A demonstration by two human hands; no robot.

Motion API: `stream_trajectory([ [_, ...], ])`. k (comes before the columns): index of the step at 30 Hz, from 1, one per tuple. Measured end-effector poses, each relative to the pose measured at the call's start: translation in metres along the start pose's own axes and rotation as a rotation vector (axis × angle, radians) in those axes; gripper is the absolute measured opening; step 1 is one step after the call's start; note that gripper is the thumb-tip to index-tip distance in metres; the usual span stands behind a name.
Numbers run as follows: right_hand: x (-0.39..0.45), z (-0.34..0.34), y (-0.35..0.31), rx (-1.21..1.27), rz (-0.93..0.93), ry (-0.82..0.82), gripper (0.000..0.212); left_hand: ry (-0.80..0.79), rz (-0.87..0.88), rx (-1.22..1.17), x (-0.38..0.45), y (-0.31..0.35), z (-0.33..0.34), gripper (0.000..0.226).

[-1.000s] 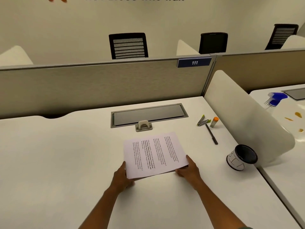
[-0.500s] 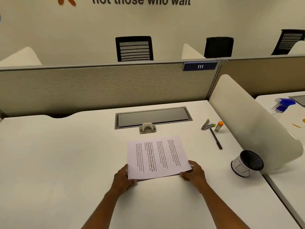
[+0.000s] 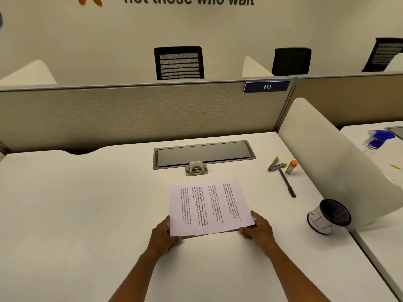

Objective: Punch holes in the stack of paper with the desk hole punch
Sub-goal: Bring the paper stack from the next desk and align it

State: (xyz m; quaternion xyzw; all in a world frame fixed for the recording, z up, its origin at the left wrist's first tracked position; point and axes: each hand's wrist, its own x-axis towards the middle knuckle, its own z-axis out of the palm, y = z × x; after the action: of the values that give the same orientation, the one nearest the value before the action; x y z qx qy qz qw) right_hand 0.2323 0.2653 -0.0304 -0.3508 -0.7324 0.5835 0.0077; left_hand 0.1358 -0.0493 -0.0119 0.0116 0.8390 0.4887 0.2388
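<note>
While both hands, left (image 3: 163, 234) and right (image 3: 258, 227), pinch the paper's (image 3: 209, 205) near corners, punch (image 3: 196, 168) sits straight ahead, just beyond its far edge.

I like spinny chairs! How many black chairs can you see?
3, all behind the partition: the mesh-backed chair in the middle, the solid-backed chair right of it, the cut-off chair at the right edge. More may be hidden.

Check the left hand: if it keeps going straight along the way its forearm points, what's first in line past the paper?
Probably the small beige desk hole punch. The left hand points up and slightly right, gripping the near-left corner of the white printed paper stack, whose far edge stops short of the punch. Depth unclear; it may pass just left.
</note>
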Motion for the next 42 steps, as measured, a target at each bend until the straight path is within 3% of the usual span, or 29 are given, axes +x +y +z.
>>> stream_trajectory([
  [10,0.004,-0.004,0.0,0.08,0.025,-0.064,0.054,-0.037,-0.046,-0.01,-0.001,0.002,-0.002,0.071],
  [14,0.011,0.0,-0.004,0.216,0.138,0.018,0.058,0.007,-0.185,-0.239,0.004,0.007,-0.01,0.094],
  [17,0.017,0.001,-0.007,0.216,0.189,0.138,0.03,0.068,-0.235,-0.392,0.012,0.01,-0.012,0.076],
  [21,0.025,-0.003,-0.007,0.213,0.211,0.16,0.015,0.092,-0.248,-0.454,0.022,0.01,-0.01,0.046],
  [34,0.059,-0.006,-0.011,0.095,0.159,0.11,0.035,0.109,-0.204,-0.316,0.043,0.01,-0.004,0.052],
  [42,0.077,-0.004,-0.018,-0.047,0.077,0.143,0.028,0.108,-0.233,-0.34,0.044,0.013,-0.007,0.049],
])
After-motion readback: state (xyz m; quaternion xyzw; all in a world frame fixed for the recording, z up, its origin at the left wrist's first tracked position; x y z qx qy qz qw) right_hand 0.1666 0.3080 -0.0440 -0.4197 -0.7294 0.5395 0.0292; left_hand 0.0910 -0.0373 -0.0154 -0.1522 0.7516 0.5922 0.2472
